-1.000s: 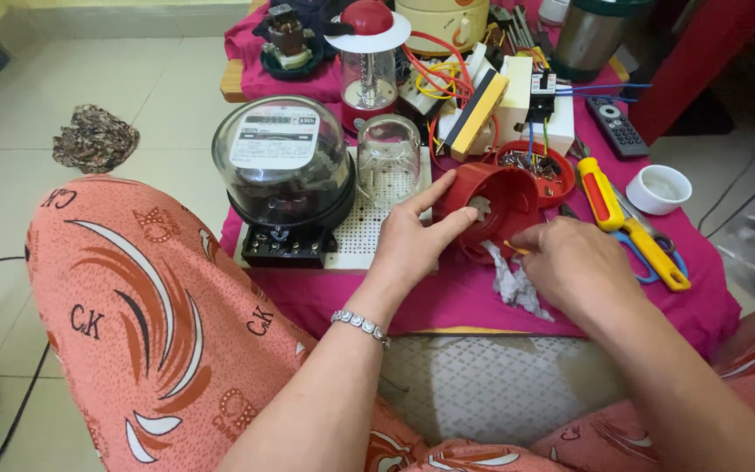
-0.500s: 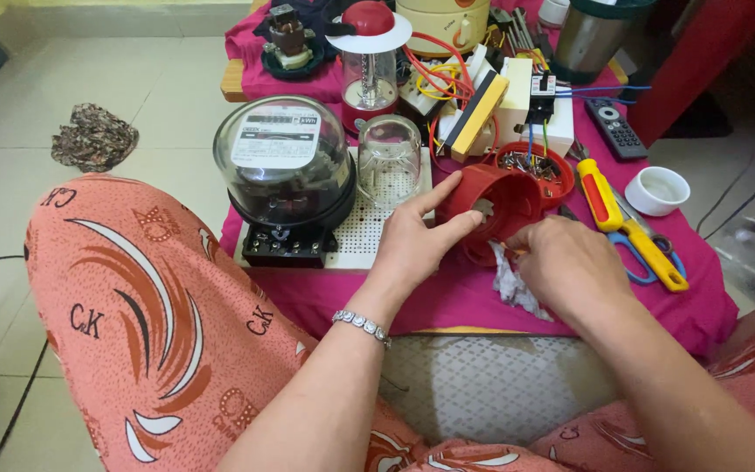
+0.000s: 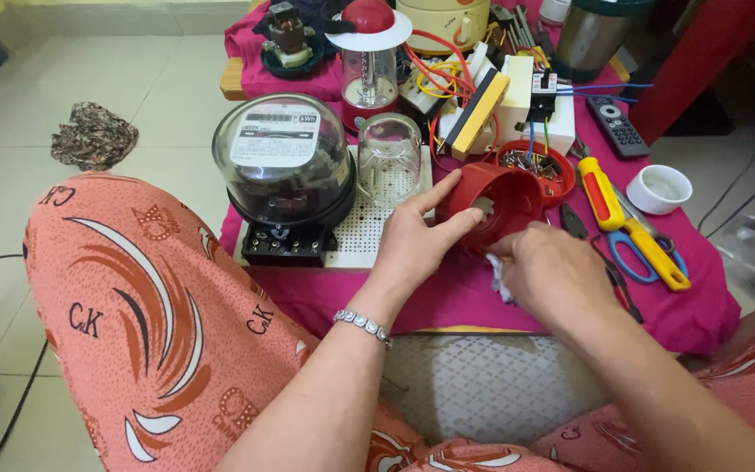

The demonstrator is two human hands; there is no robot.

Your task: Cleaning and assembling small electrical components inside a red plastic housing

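Far left, a crumpled patterned rag (image 3: 93,134) lies on the floor tiles, well apart from the low desk (image 3: 701,315) with its magenta cloth. At the desk's left edge stands a glass-domed electricity meter (image 3: 283,166) on a white perforated board (image 3: 369,229), with a clear glass jar (image 3: 389,157) just beside it and a red-capped lantern (image 3: 369,52) behind. The left hand (image 3: 417,240), a bracelet at its wrist, holds the red plastic cup-shaped housing (image 3: 500,203) by its rim, thumb and forefinger spread around the edge. The housing lies tilted on its side near the desk's middle, opening toward the person. The right hand (image 3: 552,271) is closed on a white cloth (image 3: 500,284) at the housing's mouth. Crowding close behind sit a red bowl of small parts (image 3: 550,163) and wired switch blocks (image 3: 517,100). To the right lie a red-and-yellow screwdriver (image 3: 609,205), scissors (image 3: 635,253), a remote control (image 3: 618,127) and a white cup (image 3: 661,188).
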